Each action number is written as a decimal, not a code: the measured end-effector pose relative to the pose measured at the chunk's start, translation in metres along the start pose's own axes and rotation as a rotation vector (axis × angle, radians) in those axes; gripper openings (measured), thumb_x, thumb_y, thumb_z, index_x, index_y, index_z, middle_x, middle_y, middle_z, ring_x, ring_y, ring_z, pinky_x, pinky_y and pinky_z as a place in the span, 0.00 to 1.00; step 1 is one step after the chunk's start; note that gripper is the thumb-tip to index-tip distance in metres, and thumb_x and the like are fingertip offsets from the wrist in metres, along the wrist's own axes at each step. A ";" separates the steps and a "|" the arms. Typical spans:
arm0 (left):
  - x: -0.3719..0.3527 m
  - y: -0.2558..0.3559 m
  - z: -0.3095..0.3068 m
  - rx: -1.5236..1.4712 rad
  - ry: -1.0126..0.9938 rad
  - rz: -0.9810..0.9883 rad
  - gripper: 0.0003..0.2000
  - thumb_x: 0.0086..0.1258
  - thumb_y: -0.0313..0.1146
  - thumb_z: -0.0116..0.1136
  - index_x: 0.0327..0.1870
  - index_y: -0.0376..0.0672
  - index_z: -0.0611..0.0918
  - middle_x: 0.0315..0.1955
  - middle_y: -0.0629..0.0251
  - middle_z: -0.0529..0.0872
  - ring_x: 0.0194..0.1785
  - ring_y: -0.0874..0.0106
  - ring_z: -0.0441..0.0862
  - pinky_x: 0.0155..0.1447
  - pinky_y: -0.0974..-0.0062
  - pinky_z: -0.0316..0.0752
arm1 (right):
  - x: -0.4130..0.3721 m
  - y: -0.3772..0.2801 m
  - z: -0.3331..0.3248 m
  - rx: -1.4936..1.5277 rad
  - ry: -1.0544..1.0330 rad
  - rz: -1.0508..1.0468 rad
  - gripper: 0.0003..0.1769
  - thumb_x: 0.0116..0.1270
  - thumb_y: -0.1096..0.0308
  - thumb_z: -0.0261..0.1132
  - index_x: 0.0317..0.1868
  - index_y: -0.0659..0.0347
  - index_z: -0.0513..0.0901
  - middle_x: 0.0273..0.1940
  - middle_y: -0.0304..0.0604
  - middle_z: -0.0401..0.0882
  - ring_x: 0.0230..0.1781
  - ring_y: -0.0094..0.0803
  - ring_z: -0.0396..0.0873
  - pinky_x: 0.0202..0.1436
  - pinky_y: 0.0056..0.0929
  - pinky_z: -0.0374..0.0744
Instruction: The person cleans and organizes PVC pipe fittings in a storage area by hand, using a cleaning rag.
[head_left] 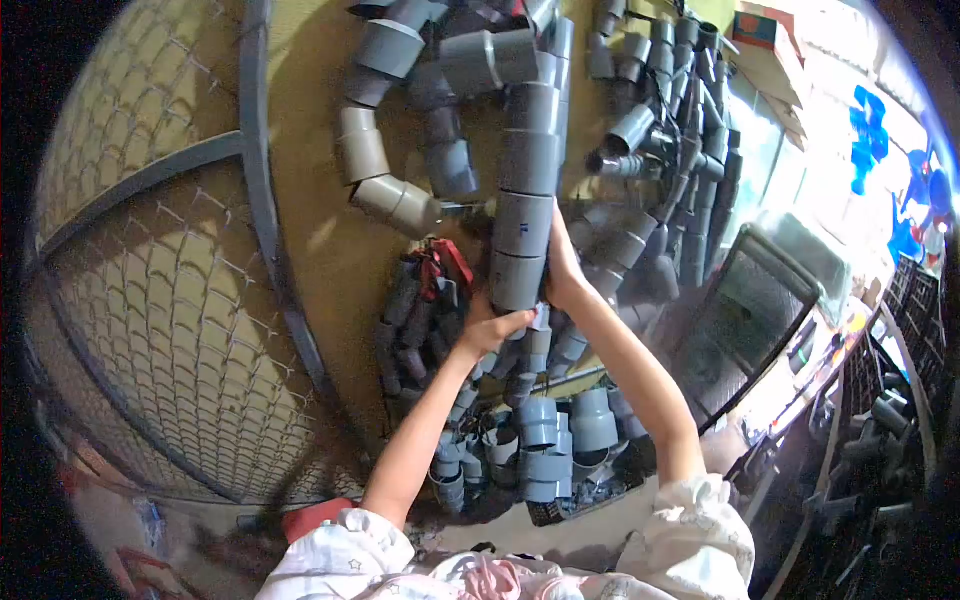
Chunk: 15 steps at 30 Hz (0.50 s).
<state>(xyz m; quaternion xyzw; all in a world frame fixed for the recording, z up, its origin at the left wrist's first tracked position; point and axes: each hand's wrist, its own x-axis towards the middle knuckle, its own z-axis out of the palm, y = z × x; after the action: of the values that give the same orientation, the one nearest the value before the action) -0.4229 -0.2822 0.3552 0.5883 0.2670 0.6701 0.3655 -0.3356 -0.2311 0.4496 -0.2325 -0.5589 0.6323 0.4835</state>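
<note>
A hanging string of grey plastic pipe couplings [524, 225] is held between both my hands. My left hand [492, 326] grips its bottom end, with the thumb stretched across beneath the lowest coupling. Against the right side of the string lies my right hand [565, 280]; its fingers are partly hidden behind the couplings. To the left hangs a curved string of beige pipe fittings [362, 148]. Beside it are grey fittings [455, 165], and a red strip of material [446, 262] hangs just above my left hand.
More strings of grey fittings [690, 100] hang on the yellow wall to the right. Larger grey couplings [595, 420] hang low in front of me. A wire mesh panel [190, 330] stands left. On the right are a dark-framed panel [750, 310] and racks of fittings [890, 410].
</note>
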 end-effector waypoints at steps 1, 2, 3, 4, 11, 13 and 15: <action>-0.004 -0.001 -0.003 0.019 0.004 0.017 0.16 0.48 0.29 0.61 0.40 0.39 0.75 0.31 0.67 0.80 0.35 0.77 0.76 0.43 0.78 0.70 | -0.005 0.001 -0.001 -0.004 -0.081 0.090 0.49 0.49 0.25 0.37 0.62 0.54 0.58 0.59 0.46 0.61 0.59 0.42 0.58 0.59 0.44 0.59; -0.001 -0.010 -0.003 0.077 0.040 0.094 0.16 0.48 0.29 0.61 0.40 0.40 0.76 0.30 0.68 0.79 0.35 0.77 0.76 0.43 0.78 0.70 | 0.001 -0.008 -0.005 -0.021 -0.102 0.083 0.49 0.49 0.24 0.36 0.61 0.55 0.59 0.59 0.46 0.61 0.58 0.41 0.60 0.58 0.45 0.59; -0.003 0.001 0.004 0.060 0.022 0.033 0.19 0.45 0.30 0.63 0.41 0.38 0.75 0.35 0.66 0.78 0.37 0.75 0.74 0.44 0.76 0.69 | 0.010 -0.019 -0.004 -0.038 -0.041 0.035 0.48 0.49 0.24 0.36 0.59 0.55 0.63 0.54 0.47 0.66 0.54 0.41 0.65 0.56 0.44 0.63; -0.004 -0.005 0.004 0.043 0.030 -0.018 0.19 0.45 0.30 0.63 0.40 0.38 0.75 0.34 0.66 0.78 0.36 0.76 0.75 0.43 0.76 0.69 | 0.011 -0.036 0.004 0.057 -0.070 -0.087 0.48 0.49 0.24 0.36 0.54 0.57 0.67 0.47 0.49 0.71 0.46 0.41 0.71 0.50 0.43 0.69; -0.016 0.012 -0.003 0.015 -0.005 -0.063 0.17 0.45 0.34 0.63 0.37 0.38 0.76 0.32 0.67 0.78 0.35 0.76 0.74 0.41 0.77 0.69 | 0.012 -0.007 0.005 0.075 -0.025 -0.045 0.46 0.52 0.28 0.40 0.58 0.59 0.62 0.51 0.48 0.68 0.48 0.40 0.68 0.53 0.39 0.66; -0.021 0.017 -0.005 0.026 -0.045 -0.049 0.17 0.45 0.34 0.62 0.37 0.38 0.77 0.32 0.65 0.80 0.36 0.75 0.76 0.43 0.77 0.70 | -0.020 0.006 0.010 -0.010 -0.009 -0.163 0.44 0.55 0.29 0.38 0.60 0.56 0.60 0.53 0.46 0.67 0.49 0.38 0.67 0.54 0.36 0.65; -0.023 0.025 0.002 0.123 -0.018 0.021 0.17 0.44 0.36 0.62 0.36 0.39 0.78 0.31 0.66 0.80 0.35 0.75 0.75 0.43 0.76 0.70 | -0.015 -0.008 0.006 0.024 -0.100 -0.166 0.42 0.56 0.30 0.38 0.56 0.57 0.64 0.50 0.45 0.69 0.46 0.37 0.70 0.51 0.35 0.69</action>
<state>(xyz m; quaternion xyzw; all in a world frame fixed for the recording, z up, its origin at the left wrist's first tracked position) -0.4242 -0.3158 0.3620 0.6183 0.2979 0.6511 0.3240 -0.3314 -0.2483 0.4549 -0.1478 -0.5919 0.6077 0.5084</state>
